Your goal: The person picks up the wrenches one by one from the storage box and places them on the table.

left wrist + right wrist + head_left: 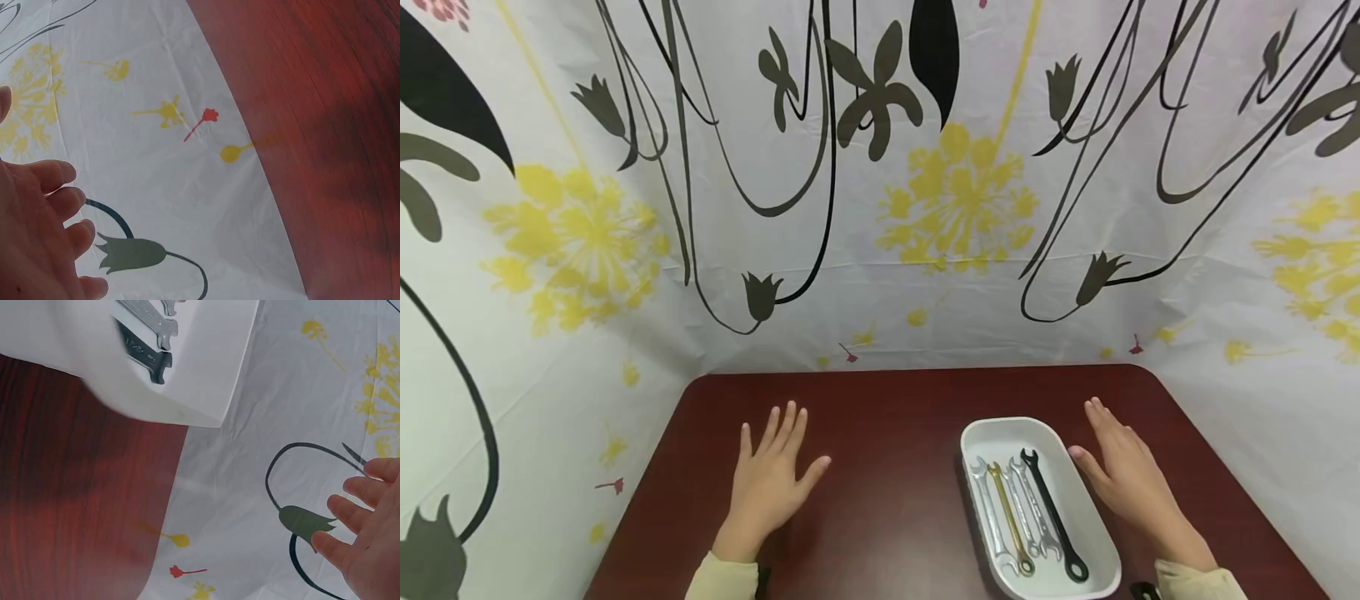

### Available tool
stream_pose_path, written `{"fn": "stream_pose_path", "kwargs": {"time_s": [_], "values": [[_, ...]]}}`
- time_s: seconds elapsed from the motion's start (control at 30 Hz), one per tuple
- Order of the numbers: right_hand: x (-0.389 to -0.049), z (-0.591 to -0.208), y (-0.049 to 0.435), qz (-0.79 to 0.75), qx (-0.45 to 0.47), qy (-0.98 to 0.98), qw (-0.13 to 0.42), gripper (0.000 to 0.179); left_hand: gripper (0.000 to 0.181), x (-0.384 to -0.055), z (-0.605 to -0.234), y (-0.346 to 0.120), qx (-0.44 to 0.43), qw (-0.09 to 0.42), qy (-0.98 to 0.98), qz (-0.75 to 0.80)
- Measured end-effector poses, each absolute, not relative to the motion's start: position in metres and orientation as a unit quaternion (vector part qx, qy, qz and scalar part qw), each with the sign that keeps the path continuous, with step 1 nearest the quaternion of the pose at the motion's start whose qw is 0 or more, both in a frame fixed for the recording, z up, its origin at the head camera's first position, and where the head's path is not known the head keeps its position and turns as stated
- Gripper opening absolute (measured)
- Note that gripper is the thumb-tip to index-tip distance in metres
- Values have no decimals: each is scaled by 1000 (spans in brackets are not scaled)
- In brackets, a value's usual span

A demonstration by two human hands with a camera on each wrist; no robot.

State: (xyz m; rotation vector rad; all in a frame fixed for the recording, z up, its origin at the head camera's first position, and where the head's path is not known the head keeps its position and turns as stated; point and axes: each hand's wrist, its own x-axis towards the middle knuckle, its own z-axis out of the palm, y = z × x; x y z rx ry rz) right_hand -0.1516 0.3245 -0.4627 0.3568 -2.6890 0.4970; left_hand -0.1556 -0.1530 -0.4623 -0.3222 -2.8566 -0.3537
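Note:
My left hand (pixel 767 486) is over the left half of the table, fingers spread and holding nothing. In the left wrist view, the fingers of that hand (pixel 37 231) show at the left edge. My right hand (pixel 1131 479) is just right of a white tray (pixel 1093 517), fingers straight and thumb towards its rim. Several wrenches lie side by side lengthwise in the tray: a black wrench (pixel 1054 515) on the right, a gold wrench (pixel 1011 517) towards the left, and silver wrenches (pixel 990 512) around the gold one. In the right wrist view, the black wrench's open end (pixel 150 359) shows inside the tray.
The dark red wooden table (pixel 880 483) has rounded far corners. Behind it and along both sides hangs a white cloth (pixel 850 233) printed with grey stems and yellow flowers. Pale sleeves (pixel 726 577) cover both forearms, and dark straps show at the wrists.

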Motion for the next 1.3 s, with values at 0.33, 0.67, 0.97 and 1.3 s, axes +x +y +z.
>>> {"fn": "stream_pose_path", "kwargs": {"time_s": [0.33,0.67,0.97,1.3], "values": [[-152,-467,323,172,125,-958,193,71,79,-156,-467,-147,-114,115,-979,-119],[-140,-480,322,180,85,-970,141,72,71,-154,-470,-129,-140,133,-968,-162],[-144,-480,319,186,82,-972,119,75,69,-156,-471,-117,-156,141,-961,-179],[-138,-487,325,178,69,-977,90,72,66,-162,-466,-110,-160,152,-957,-190]]}}
